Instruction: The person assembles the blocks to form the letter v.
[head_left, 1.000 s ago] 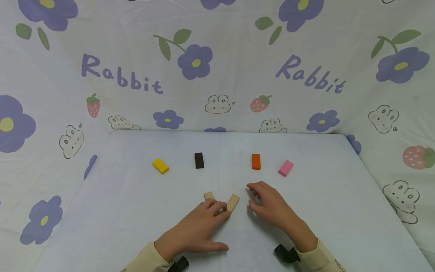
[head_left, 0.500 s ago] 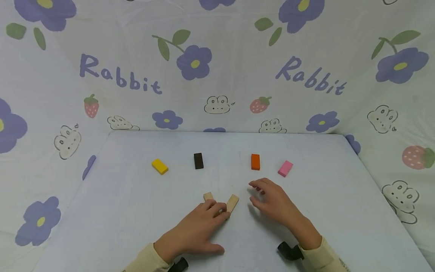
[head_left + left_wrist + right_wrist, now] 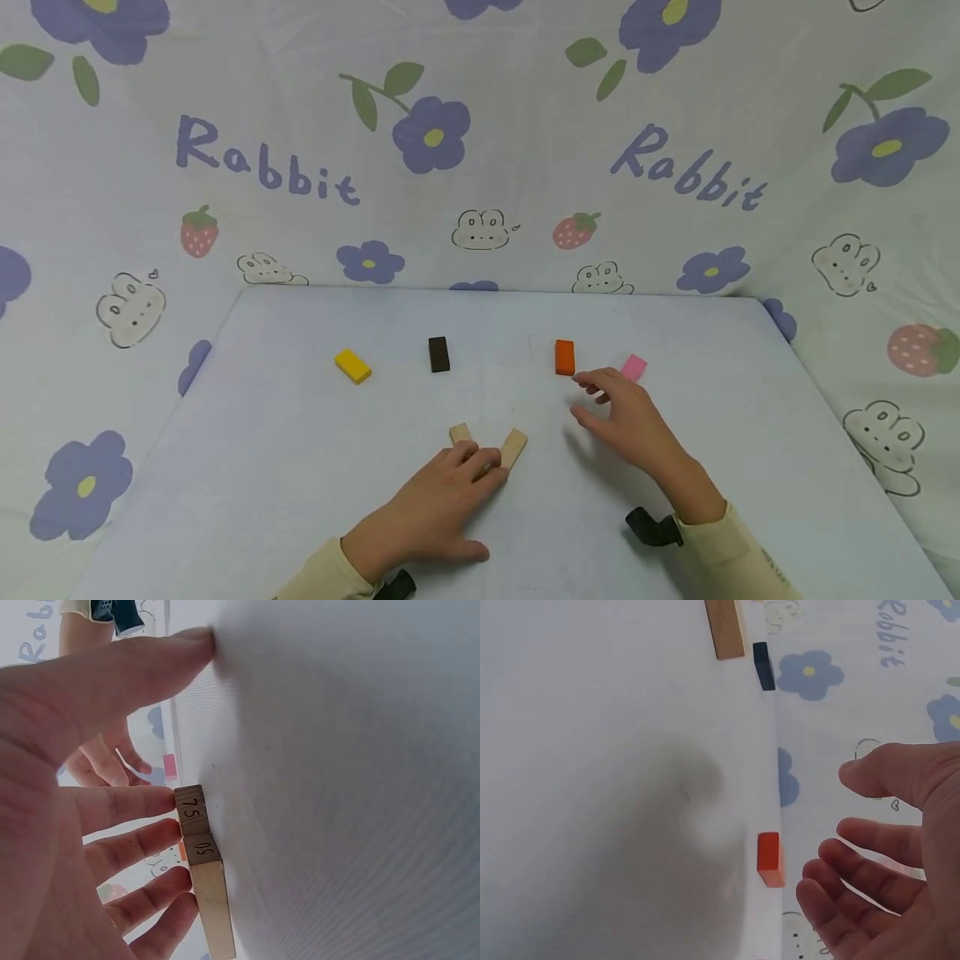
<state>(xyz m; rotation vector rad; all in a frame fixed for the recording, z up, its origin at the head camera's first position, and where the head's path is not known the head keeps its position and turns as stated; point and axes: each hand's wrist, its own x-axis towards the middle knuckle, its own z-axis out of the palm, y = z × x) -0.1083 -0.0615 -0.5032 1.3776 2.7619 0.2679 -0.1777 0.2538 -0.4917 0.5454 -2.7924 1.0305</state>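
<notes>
Had left hand spread against wooden blocks on the counter, right hand loose and empty near the orange block. Probably could've skewed those wooden blocks by leaning too hard.

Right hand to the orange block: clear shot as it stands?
Likely yes. The right hand is empty and hovers close to the orange block, with nothing visible between them. The pink block sits off to the side.
</notes>
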